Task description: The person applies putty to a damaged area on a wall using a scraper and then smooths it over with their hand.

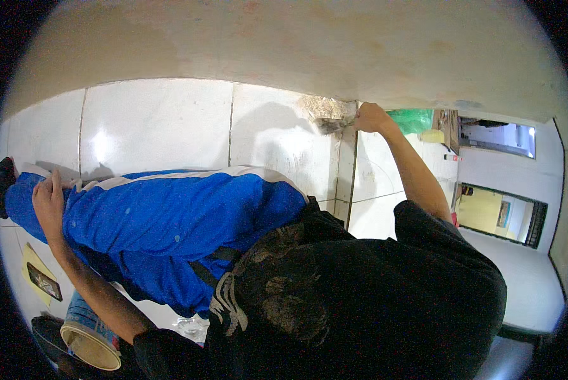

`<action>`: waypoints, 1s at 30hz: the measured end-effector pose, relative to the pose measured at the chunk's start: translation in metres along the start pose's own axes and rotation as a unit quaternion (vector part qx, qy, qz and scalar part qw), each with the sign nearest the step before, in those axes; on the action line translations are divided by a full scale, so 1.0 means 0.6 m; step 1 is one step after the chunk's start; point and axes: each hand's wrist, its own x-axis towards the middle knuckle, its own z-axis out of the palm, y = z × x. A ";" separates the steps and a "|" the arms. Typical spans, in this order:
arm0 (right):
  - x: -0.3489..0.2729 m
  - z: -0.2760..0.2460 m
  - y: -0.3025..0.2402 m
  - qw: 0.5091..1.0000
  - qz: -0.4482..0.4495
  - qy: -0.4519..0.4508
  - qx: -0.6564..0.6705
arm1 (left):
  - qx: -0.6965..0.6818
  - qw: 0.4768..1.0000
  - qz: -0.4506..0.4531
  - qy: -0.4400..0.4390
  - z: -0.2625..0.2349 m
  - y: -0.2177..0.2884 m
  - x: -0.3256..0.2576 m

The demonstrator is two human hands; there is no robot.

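My right hand (372,118) is closed on the handle end of a flat-bladed scraper (329,126), down where the floor meets the wall. The handle is mostly hidden in my fist. Beside the grey blade lies a crumbly, beige-brown patch of material (325,107) against the foot of the wall, and faint smears mark the tile near it. My left hand (48,199) rests on the lower part of my blue trouser leg (189,209), near the ankle, its fingers laid over the cloth and holding nothing.
White floor tiles (154,126) run along the beige wall (246,44). A blue bucket with a pale rim (91,342) lies tilted at lower left, near a phone (44,281) on yellowish paper. Green plastic (411,120) sits beyond my right hand; a doorway (502,215) stands farther right.
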 end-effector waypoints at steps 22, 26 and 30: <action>0.085 0.089 0.055 0.982 0.064 0.085 0.157 | 0.022 0.998 0.010 0.066 -0.005 0.017 -0.005; 0.077 0.082 0.074 0.981 0.117 0.063 0.138 | -0.005 0.999 0.004 0.048 -0.009 0.024 -0.001; 0.053 -0.014 -0.046 0.976 0.091 0.021 0.196 | 0.018 0.999 -0.018 0.040 -0.010 -0.001 -0.016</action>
